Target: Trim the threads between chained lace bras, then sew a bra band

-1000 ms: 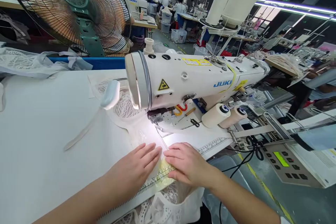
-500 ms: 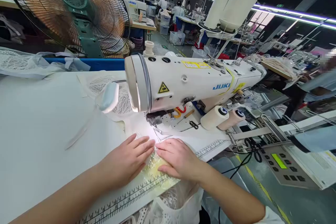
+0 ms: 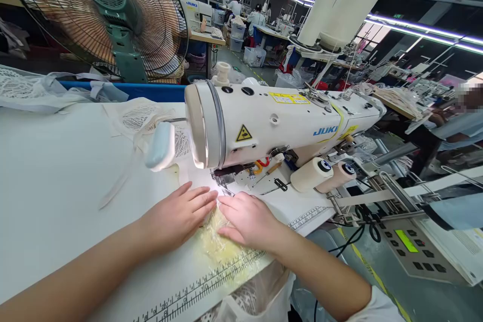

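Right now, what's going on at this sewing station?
A person is seated at a white sewing machine, both hands flat on a pale yellow lace piece lying on the white table. The left hand and right hand press the lace side by side, fingertips pointed toward the lit needle area. A ruler strip runs along the table's front edge. Two thread cones lie beside the machine, and a fan stands behind.

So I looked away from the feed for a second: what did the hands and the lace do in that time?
Both hands, left hand and right hand, slid forward along the table toward the needle area of the sewing machine, pushing the yellowish lace piece with them, away from the printed ruler. Nothing was let go; both palms stay flat on the lace. The thread cones stayed put.
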`<state>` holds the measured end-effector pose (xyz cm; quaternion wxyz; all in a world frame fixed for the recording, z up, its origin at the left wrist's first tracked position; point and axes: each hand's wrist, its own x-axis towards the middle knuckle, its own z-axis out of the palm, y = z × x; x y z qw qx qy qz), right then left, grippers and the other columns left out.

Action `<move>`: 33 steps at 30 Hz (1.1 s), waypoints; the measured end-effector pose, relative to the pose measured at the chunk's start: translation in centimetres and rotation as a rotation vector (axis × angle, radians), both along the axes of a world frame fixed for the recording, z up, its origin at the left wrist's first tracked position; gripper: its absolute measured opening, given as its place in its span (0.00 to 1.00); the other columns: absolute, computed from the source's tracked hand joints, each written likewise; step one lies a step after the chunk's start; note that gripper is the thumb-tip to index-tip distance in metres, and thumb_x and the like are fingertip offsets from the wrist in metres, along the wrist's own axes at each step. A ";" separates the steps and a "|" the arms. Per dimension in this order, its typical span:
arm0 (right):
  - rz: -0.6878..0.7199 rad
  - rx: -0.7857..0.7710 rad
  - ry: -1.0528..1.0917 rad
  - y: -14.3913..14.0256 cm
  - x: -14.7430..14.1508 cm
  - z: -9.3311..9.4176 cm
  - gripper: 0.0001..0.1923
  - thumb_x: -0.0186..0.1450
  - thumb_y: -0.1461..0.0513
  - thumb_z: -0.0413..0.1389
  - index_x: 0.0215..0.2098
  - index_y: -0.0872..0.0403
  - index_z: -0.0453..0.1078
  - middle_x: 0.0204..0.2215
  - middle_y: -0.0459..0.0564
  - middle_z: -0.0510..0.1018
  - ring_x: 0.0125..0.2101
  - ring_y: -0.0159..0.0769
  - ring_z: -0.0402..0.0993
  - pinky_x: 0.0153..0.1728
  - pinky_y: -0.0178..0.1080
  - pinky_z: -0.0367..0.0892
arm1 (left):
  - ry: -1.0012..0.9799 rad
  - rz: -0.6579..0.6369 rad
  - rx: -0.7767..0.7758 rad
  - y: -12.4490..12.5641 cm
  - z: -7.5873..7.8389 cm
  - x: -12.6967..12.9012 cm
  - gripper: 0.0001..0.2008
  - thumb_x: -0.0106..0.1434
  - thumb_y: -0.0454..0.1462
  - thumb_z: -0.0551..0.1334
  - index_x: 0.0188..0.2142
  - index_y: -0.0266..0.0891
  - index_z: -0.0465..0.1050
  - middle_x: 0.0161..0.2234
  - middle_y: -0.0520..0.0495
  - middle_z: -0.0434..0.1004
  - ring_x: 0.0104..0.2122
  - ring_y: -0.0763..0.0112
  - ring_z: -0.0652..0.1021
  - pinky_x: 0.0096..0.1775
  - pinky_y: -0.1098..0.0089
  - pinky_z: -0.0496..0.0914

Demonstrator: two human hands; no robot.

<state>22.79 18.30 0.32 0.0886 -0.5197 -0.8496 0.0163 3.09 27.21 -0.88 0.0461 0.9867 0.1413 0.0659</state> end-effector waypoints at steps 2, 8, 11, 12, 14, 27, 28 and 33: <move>-0.027 -0.021 -0.032 0.3 -0.4 0.2 0.18 0.60 0.51 0.54 0.39 0.57 0.69 0.42 0.49 0.74 0.32 0.38 0.66 0.30 0.38 0.65 | 0.026 0.019 -0.030 0.4 0.3 0.0 0.18 0.63 0.34 0.49 0.51 0.41 0.66 0.55 0.47 0.66 0.53 0.58 0.66 0.54 0.53 0.54; -0.076 -0.065 -0.095 1.2 -1.5 0.2 0.20 0.60 0.51 0.53 0.43 0.57 0.68 0.47 0.51 0.71 0.31 0.38 0.69 0.27 0.39 0.66 | 0.063 0.053 -0.060 1.5 0.7 0.1 0.19 0.62 0.33 0.51 0.52 0.43 0.65 0.55 0.50 0.65 0.54 0.60 0.66 0.56 0.53 0.53; -0.087 -0.076 -0.115 1.5 -1.7 0.2 0.21 0.60 0.51 0.52 0.44 0.57 0.67 0.51 0.52 0.68 0.30 0.37 0.71 0.24 0.40 0.66 | 0.070 0.053 -0.050 1.9 0.7 0.1 0.20 0.61 0.32 0.52 0.53 0.44 0.65 0.56 0.50 0.65 0.54 0.61 0.65 0.56 0.55 0.52; -0.086 -0.073 -0.118 1.5 -1.7 0.2 0.21 0.60 0.51 0.52 0.44 0.57 0.67 0.51 0.52 0.68 0.30 0.37 0.71 0.23 0.40 0.66 | 0.072 0.053 -0.048 2.0 0.8 0.1 0.20 0.61 0.32 0.52 0.53 0.44 0.65 0.56 0.50 0.65 0.54 0.62 0.65 0.56 0.55 0.52; -0.078 -0.063 -0.117 1.3 -1.6 0.2 0.20 0.60 0.51 0.53 0.43 0.57 0.67 0.50 0.52 0.69 0.30 0.38 0.71 0.23 0.39 0.66 | 0.079 0.059 -0.052 2.2 0.9 0.1 0.20 0.61 0.32 0.51 0.52 0.44 0.65 0.55 0.50 0.65 0.54 0.62 0.66 0.55 0.56 0.53; -0.011 0.006 0.158 -1.7 0.8 -0.6 0.16 0.62 0.56 0.51 0.42 0.59 0.69 0.49 0.55 0.71 0.43 0.42 0.69 0.43 0.41 0.68 | 0.114 0.052 -0.053 2.7 1.0 0.0 0.20 0.62 0.31 0.49 0.52 0.44 0.65 0.55 0.49 0.65 0.54 0.62 0.65 0.54 0.58 0.54; -0.009 0.001 0.167 -1.7 0.8 -0.5 0.16 0.62 0.57 0.50 0.43 0.59 0.68 0.49 0.55 0.71 0.44 0.42 0.69 0.43 0.41 0.68 | 0.109 0.052 -0.047 2.8 1.0 0.0 0.20 0.62 0.31 0.49 0.52 0.44 0.65 0.55 0.48 0.66 0.54 0.62 0.65 0.54 0.58 0.55; -0.023 -0.009 0.200 -1.8 1.1 0.1 0.14 0.62 0.58 0.50 0.42 0.57 0.69 0.47 0.55 0.73 0.44 0.41 0.70 0.43 0.41 0.68 | 0.066 0.040 0.004 3.1 1.0 -0.3 0.20 0.63 0.30 0.47 0.51 0.43 0.66 0.54 0.47 0.68 0.53 0.61 0.66 0.52 0.60 0.58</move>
